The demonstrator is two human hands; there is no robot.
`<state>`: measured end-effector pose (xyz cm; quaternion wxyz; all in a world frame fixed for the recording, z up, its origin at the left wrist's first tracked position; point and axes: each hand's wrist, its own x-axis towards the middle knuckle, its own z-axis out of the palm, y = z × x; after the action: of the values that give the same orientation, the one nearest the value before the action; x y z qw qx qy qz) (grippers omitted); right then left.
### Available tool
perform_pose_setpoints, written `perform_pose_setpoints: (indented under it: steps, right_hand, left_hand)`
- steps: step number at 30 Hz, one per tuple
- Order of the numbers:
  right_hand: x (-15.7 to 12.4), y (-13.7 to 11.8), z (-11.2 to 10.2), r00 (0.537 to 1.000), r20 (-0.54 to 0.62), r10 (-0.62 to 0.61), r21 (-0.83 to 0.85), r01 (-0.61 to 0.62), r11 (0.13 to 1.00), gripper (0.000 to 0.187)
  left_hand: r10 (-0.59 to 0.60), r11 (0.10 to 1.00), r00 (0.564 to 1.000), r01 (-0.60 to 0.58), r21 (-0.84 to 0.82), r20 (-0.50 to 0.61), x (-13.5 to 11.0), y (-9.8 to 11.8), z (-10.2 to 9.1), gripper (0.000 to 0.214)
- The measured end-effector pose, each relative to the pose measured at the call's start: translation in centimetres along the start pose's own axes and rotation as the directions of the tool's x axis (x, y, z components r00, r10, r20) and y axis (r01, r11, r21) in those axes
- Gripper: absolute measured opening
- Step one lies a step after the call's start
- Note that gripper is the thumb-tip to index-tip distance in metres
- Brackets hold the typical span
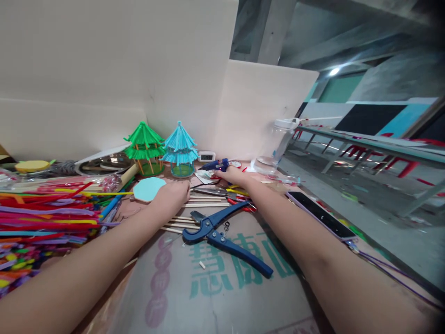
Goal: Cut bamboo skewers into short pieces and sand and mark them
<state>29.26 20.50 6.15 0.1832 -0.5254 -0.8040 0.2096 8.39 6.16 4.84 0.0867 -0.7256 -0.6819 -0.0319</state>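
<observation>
My right hand [233,176] reaches to the back of the work surface, its fingers closed on a blue glue gun [216,164]. My left hand [178,192] is closed beside a pale turquoise octagonal piece [149,189]; anything in its fingers is hidden. Just behind it stand a small blue pavilion model [180,150] and a green one [144,150], both with fringed, tiered roofs. Thin wooden sticks [208,204] lie near my left hand. Between my forearms rests a blue-handled cutter [215,230], its handles spread apart.
Colourful pipe cleaners [45,218] are heaped at the left. A clear plastic jug [274,146] stands at the back right, with a phone [321,215] along the right edge. A small digital clock [207,157] is by the white back panel [184,69]. Red-handled pliers [239,199] lie behind the cutter.
</observation>
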Motion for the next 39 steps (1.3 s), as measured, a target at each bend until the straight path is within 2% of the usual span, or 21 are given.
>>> perform_pose_setpoints:
  steps: [5,8,11,15,20,23,26,29,31,34,36,37,38,39]
  right_hand:
    - [0.2,0.7,-1.5,0.998,-0.06,-0.022,0.025,0.023,0.999,0.048]
    - [0.3,1.5,-2.2,0.998,-0.065,-0.01,0.025,0.012,1.0,0.045]
    - [0.4,2.0,-1.9,0.998,-0.053,-0.024,0.022,0.025,0.999,0.039]
    - [0.2,1.8,-1.1,0.997,-0.054,-0.045,0.016,0.046,0.999,0.045]
    - [-0.9,1.5,-2.3,0.997,-0.049,-0.064,-0.031,0.063,0.998,0.043]
    - [-2.9,1.5,-3.8,0.995,-0.072,-0.072,-0.102,0.064,0.993,0.036]
    - [-6.5,1.1,-5.4,0.993,-0.072,-0.095,-0.163,0.082,0.983,0.037]
    - [-11.1,0.0,-6.5,0.979,0.013,-0.205,-0.175,0.204,0.963,0.038]
    - [-13.9,-1.0,-6.8,0.916,0.168,-0.363,-0.173,0.39,0.904,0.046]
    - [-16.5,-2.1,-6.3,0.848,0.266,-0.459,-0.128,0.503,0.855,0.053]
    - [-17.1,-2.4,-5.8,0.837,0.247,-0.488,-0.113,0.525,0.843,0.049]
    - [-17.1,-2.5,-5.5,0.835,0.23,-0.499,-0.112,0.532,0.839,0.047]
    - [-17.1,-2.5,-5.4,0.834,0.221,-0.505,-0.114,0.537,0.836,0.046]
    - [-17.1,-2.4,-5.3,0.833,0.224,-0.506,-0.121,0.539,0.834,0.048]
  left_hand:
    - [0.0,1.0,1.0,0.0,0.007,-0.004,0.1,-0.1,0.3,0.031]
    - [-0.001,1.0,1.0,0.001,0.008,-0.002,0.1,-0.1,0.3,0.031]
    - [-0.005,1.0,1.0,0.005,0.007,0.003,0.0,0.1,0.0,0.031]
    - [-0.003,1.0,1.0,0.003,-0.002,0.007,-0.2,0.2,-0.2,0.03]
    - [-0.004,0.999,1.0,0.004,-0.035,0.002,-0.2,0.1,-0.1,0.031]
    - [-0.003,0.997,1.0,0.002,-0.072,-0.004,-0.2,-0.1,-0.6,0.03]
    - [-0.003,0.991,0.999,-0.002,-0.131,-0.034,-0.2,-0.6,-2.2,0.027]
    - [0.006,0.977,0.998,-0.02,-0.215,-0.065,-0.4,-0.9,-4.5,0.022]
    - [0.032,0.957,0.997,-0.05,-0.287,-0.066,-1.1,-0.6,-6.2,0.021]
    - [0.151,0.893,0.989,-0.138,-0.428,-0.005,-3.7,0.7,-8.7,0.022]
    - [0.315,0.806,0.946,-0.227,-0.547,0.072,-6.4,2.0,-10.3,0.021]
    - [0.423,0.734,0.9,-0.272,-0.623,0.105,-7.8,2.6,-11.1,0.021]
    - [0.58,0.576,0.804,-0.296,-0.761,0.126,-8.9,3.1,-11.7,0.025]
    - [0.653,0.47,0.747,-0.275,-0.838,0.121,-9.8,3.3,-12.2,0.031]
